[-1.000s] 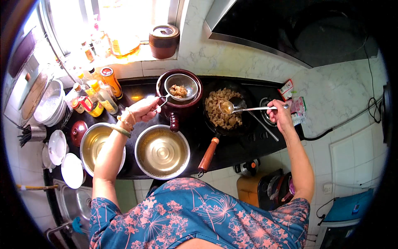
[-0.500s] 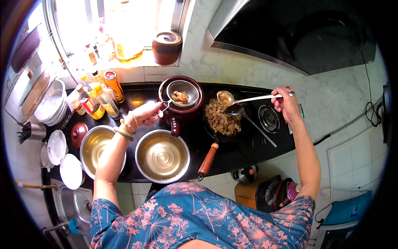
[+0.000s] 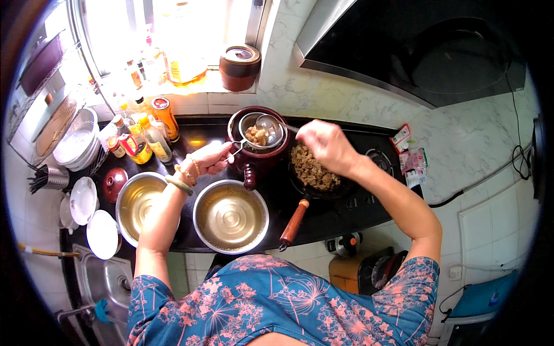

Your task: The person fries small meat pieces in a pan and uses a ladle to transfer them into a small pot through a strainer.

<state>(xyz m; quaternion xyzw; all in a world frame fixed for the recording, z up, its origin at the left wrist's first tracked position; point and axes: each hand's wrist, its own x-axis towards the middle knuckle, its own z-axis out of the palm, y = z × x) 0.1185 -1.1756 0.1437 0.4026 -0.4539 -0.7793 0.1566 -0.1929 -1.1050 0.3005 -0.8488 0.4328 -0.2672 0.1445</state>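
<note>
My left hand (image 3: 213,160) grips the wire handle of a metal strainer (image 3: 275,140), which sits over the mouth of a dark red clay pot (image 3: 249,176). Browned food pieces (image 3: 255,136) lie in the strainer. My right hand (image 3: 329,147) is closed round the long handle of a ladle (image 3: 269,123). The ladle's bowl is tipped over the strainer, just above the food. Right of the pot stands a frying pan with a wooden handle (image 3: 295,222), holding chopped browned food (image 3: 314,170). My right hand and forearm hide part of it.
Two metal basins (image 3: 231,245) stand along the counter's front. Several sauce bottles (image 3: 156,144), a red lid (image 3: 115,183) and white bowls (image 3: 103,235) are to the left. A burner (image 3: 379,161) and small packets (image 3: 412,158) lie right. The range hood (image 3: 369,78) overhangs the back right.
My right hand has carried the ladle left from the frying pan to the strainer and tipped it there. My left hand still holds the strainer over the pot.
</note>
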